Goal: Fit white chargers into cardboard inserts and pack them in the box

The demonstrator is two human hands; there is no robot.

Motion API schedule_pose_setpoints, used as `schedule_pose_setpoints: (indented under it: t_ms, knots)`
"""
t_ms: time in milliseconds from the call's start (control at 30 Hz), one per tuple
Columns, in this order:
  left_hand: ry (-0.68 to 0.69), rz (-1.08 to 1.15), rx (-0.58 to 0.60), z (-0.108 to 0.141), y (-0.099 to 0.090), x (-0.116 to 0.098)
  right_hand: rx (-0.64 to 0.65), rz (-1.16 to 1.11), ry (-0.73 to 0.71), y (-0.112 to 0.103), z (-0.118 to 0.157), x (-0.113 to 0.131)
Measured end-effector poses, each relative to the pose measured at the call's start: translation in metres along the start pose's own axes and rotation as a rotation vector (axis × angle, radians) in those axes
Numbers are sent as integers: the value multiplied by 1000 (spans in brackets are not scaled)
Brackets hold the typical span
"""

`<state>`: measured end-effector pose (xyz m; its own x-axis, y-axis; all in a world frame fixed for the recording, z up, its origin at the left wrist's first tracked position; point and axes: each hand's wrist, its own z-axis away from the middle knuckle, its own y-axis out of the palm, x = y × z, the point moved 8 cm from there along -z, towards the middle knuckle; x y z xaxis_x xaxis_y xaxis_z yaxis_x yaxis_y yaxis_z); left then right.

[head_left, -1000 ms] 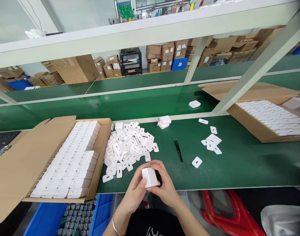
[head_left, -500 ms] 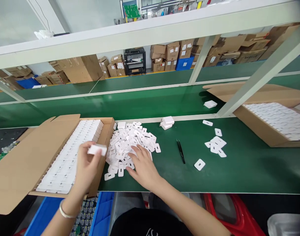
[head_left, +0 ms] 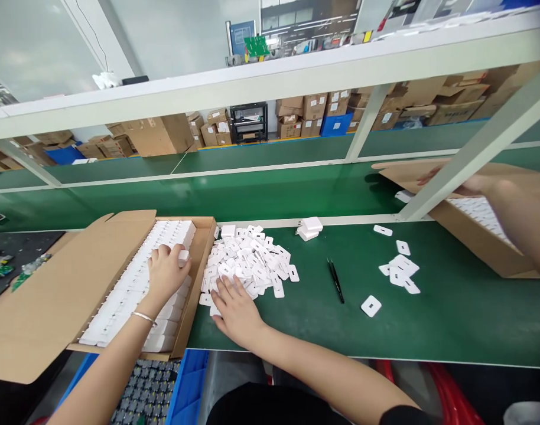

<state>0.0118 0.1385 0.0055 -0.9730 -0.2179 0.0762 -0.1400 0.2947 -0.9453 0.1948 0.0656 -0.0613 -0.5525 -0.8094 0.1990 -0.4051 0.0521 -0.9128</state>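
Note:
My left hand (head_left: pixel 166 274) is over the cardboard box (head_left: pixel 203 254) on the left. Its fingers are closed around a white charger (head_left: pixel 184 256). Below it, rows of white chargers (head_left: pixel 132 286) with small prongs fill much of the box. My right hand (head_left: pixel 238 313) lies palm down with fingers spread on the near edge of a pile of white slotted cover plates (head_left: pixel 252 260). Whatever is under its fingertips is hidden.
Black tweezers (head_left: pixel 335 280) lie right of the pile, stacked white chargers (head_left: pixel 309 228) behind. Loose plates (head_left: pixel 400 270) lie further right. Another person's arm (head_left: pixel 513 203) reaches over a second box (head_left: pixel 478 251). A slanted white post (head_left: pixel 474 147) stands there.
My left hand has lowered the charger over the box. My right hand has shifted toward the pile's near left edge. Another person's arm has come in at the right.

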Motion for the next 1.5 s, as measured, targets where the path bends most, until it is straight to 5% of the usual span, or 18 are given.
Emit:
schedule_pose_setpoints:
  t_ms: [267, 367, 567, 733, 933, 1167, 1500]
  knots:
    - [56, -91, 52, 7, 15, -4, -48, 5, -38, -10, 17, -10]
    - [46, -41, 24, 17, 4, -8, -61, -22, -37, -14, 19, -11]
    - [83, 549, -119, 82, -41, -85, -123, -153, -17, -35, 24, -19]
    - [61, 771, -98, 93, -13, -143, -293, -197, 304, -72, 43, -90]
    - [-61, 583, -108, 68, 22, -131, -278, -185, 587, -75, 67, -175]
    - [-180, 493, -105, 72, 29, -144, -240, -240, 599, -47, 67, -188]
    - [-266, 544, -123, 73, 26, -196, -289, -187, 649, -49, 82, -206]
